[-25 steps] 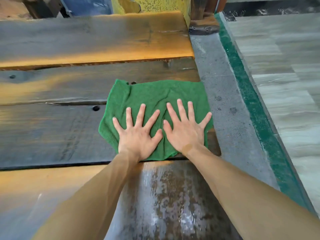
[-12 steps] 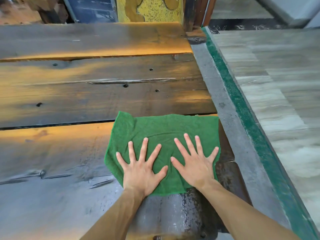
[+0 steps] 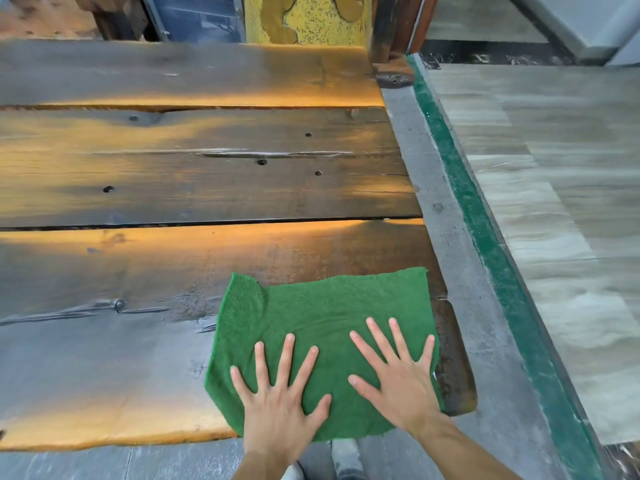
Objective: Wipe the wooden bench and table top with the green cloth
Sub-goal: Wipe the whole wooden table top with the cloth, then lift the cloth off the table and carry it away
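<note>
A green cloth [image 3: 322, 327] lies spread flat on the near right corner of the wooden table top [image 3: 194, 174], which is made of wide dark planks with orange glare. My left hand [image 3: 277, 400] presses flat on the cloth's near left part, fingers spread. My right hand [image 3: 398, 379] presses flat on its near right part, fingers spread too. The cloth's near edge hangs slightly over the table's front edge.
Grey pavement [image 3: 460, 271] runs along the table's right end, bordered by a green strip [image 3: 485, 237] and pale tiled floor [image 3: 561, 202]. A yellow speckled panel [image 3: 311, 19] and a dark wooden post [image 3: 388, 29] stand beyond the far edge. Grey ground shows below the front edge.
Both hands have dragged the cloth toward me across the planks, from the middle plank to the nearest plank's front edge. The view has shifted with them.
</note>
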`<state>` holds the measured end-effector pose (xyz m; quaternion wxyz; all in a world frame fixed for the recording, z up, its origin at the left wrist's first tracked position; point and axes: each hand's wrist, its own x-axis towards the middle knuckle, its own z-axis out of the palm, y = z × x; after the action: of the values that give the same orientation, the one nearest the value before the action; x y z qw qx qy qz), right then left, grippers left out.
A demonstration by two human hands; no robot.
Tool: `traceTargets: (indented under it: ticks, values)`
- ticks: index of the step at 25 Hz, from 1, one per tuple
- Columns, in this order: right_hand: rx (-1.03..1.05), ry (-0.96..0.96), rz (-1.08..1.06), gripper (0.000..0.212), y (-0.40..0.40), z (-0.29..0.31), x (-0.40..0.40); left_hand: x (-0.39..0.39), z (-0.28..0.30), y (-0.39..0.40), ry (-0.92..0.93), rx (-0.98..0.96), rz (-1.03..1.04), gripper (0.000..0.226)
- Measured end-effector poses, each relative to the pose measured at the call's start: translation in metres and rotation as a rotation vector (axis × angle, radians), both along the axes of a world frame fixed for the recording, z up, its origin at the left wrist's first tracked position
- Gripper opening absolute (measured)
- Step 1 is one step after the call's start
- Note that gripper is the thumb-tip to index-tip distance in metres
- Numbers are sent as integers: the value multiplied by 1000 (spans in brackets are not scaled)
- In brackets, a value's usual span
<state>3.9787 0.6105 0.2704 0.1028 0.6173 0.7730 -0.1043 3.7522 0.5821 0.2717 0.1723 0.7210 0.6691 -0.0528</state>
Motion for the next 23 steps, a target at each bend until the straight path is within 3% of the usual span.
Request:
traceTargets:
  ticks: [6,9,13,16,23]
  values:
    - [91,167,-27,55,22,18,10,-15,9,10,-47,32,38,70]
    - [101,234,-229,51,72,33,22,-38,23,49,-48,91,114,60]
    - [-59,206,-513,55,122,33,51,-64,35,113,-85,-9,287,57]
    - [-30,103,-426,49,129,34,64,-77,38,138,39,-20,272,59]
    - [94,111,-441,17,121,40,79,-83,40,132,98,73,316,21]
